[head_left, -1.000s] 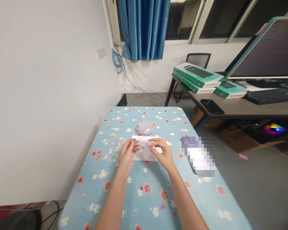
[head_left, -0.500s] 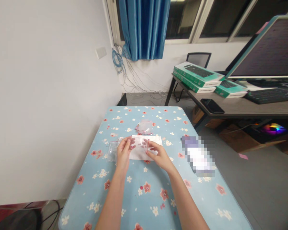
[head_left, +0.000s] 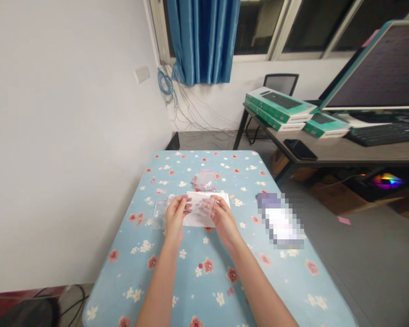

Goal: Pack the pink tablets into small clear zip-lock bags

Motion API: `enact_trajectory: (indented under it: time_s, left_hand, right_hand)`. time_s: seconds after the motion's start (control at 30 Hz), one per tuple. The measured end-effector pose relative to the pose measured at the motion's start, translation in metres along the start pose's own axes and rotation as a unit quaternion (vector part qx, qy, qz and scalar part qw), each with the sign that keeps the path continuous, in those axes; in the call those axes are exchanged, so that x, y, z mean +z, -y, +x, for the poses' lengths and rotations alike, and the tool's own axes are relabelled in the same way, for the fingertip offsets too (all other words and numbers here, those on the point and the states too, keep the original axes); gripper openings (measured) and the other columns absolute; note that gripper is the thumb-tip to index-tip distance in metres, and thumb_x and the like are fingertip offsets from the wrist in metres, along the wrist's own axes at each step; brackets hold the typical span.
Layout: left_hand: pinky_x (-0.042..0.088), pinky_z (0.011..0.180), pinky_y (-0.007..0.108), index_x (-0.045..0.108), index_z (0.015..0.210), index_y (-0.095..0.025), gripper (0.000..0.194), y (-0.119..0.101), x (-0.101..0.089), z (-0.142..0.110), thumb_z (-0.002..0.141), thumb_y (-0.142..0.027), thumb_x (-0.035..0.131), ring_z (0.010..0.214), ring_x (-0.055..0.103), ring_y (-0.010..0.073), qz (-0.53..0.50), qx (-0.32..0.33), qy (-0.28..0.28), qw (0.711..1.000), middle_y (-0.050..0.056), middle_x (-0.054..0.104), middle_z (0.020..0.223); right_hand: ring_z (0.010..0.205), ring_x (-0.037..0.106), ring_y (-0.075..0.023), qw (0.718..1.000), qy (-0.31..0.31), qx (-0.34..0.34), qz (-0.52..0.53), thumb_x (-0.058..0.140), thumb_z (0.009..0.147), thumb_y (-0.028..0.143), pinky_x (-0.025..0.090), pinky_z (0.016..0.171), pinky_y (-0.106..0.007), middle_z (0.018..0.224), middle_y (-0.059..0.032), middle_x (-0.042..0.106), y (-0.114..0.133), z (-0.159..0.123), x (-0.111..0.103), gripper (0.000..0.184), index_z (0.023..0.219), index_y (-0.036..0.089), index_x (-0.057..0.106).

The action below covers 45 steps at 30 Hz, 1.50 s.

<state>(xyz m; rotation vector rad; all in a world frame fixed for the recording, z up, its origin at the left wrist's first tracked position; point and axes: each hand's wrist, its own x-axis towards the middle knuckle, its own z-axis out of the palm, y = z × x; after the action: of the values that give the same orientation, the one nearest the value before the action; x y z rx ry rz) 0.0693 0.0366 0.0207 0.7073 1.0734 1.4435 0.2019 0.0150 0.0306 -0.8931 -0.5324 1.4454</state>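
Note:
A small clear plastic zip bag (head_left: 198,205) is stretched between my two hands, with its reddish zip strip at the right end. My left hand (head_left: 176,212) pinches its left end between thumb and fingers. At the strip end, my right hand (head_left: 223,218) is closed on the bag. Below the bag lies a sheet of white paper (head_left: 199,221) on the flowered tablecloth. Another clear bag (head_left: 159,213) rests just left of my left hand. Beyond the paper lies a clear bag with small pink-red bits (head_left: 204,180).
The table (head_left: 180,290) has a blue flowered cover. A pixelated phone-like object (head_left: 281,220) lies at its right side. At the upper right, a desk (head_left: 334,152) carries green keyboard boxes (head_left: 281,106), a black phone (head_left: 300,150) and a monitor (head_left: 378,68). A wall stands at the left.
My right hand has turned and its fingers have closed more around the strip end of the bag. The left hand stays almost where it was. The view has shifted slightly.

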Motion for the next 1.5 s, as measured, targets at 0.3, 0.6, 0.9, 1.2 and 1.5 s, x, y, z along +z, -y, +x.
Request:
enact_trajectory:
  time_s: [0.3, 0.6, 0.9, 1.2, 1.5]
  left_hand:
    - [0.044, 0.059, 0.020, 0.067, 0.083, -0.017, 0.027, 0.003, 0.002, 0.000, 0.071, -0.040, 0.069, 0.061, 0.056, 0.0098, 0.101, 0.102, 0.005, 0.990, 0.002, 0.066, 0.072]
    - [0.046, 0.064, 0.021, 0.066, 0.084, -0.017, 0.022, 0.001, 0.005, -0.008, 0.074, -0.036, 0.068, 0.069, 0.060, 0.0125, 0.147, 0.166, 0.027, 0.975, 0.003, 0.065, 0.075]
    - [0.047, 0.060, 0.021, 0.060, 0.077, -0.017, 0.026, -0.006, 0.008, -0.012, 0.071, -0.040, 0.070, 0.063, 0.060, 0.0111, 0.100, 0.152, 0.072, 0.981, 0.005, 0.067, 0.083]
    - [0.048, 0.068, 0.024, 0.063, 0.071, -0.017, 0.016, -0.005, 0.009, -0.015, 0.073, -0.032, 0.068, 0.083, 0.062, 0.0161, 0.147, 0.189, 0.108, 0.965, 0.006, 0.066, 0.087]
    - [0.046, 0.058, 0.020, 0.065, 0.073, -0.016, 0.022, -0.005, 0.008, -0.012, 0.068, -0.036, 0.073, 0.062, 0.057, 0.0095, 0.060, 0.123, 0.060, 0.989, 0.000, 0.064, 0.072]
  right_hand:
    - [0.076, 0.069, -0.0165, 0.979, -0.064, 0.108, 0.160, 0.046, 0.083, 0.024, 0.052, 0.064, -0.025, 0.083, -0.0080, 0.074, -0.007, 0.003, 0.003, 0.022, 0.086, 0.014, 0.065]
    - [0.063, 0.066, -0.0129, 0.967, -0.060, 0.125, 0.212, 0.047, 0.089, 0.026, 0.054, 0.057, -0.022, 0.074, -0.0041, 0.071, -0.014, 0.005, 0.001, 0.018, 0.086, 0.016, 0.062]
    - [0.057, 0.063, -0.0118, 0.954, -0.013, 0.145, 0.262, 0.050, 0.088, 0.023, 0.055, 0.053, -0.021, 0.065, -0.0024, 0.068, -0.023, 0.008, -0.005, 0.015, 0.086, 0.015, 0.062]
    - [0.052, 0.064, -0.0097, 0.936, -0.066, 0.157, 0.307, 0.042, 0.091, 0.015, 0.055, 0.051, -0.018, 0.060, -0.0010, 0.066, -0.014, 0.006, 0.001, 0.021, 0.080, 0.013, 0.060]
    - [0.043, 0.056, -0.0070, 0.931, -0.077, 0.156, 0.321, 0.045, 0.089, 0.013, 0.053, 0.050, -0.016, 0.049, 0.0056, 0.056, -0.015, 0.008, -0.001, 0.022, 0.069, 0.018, 0.054]
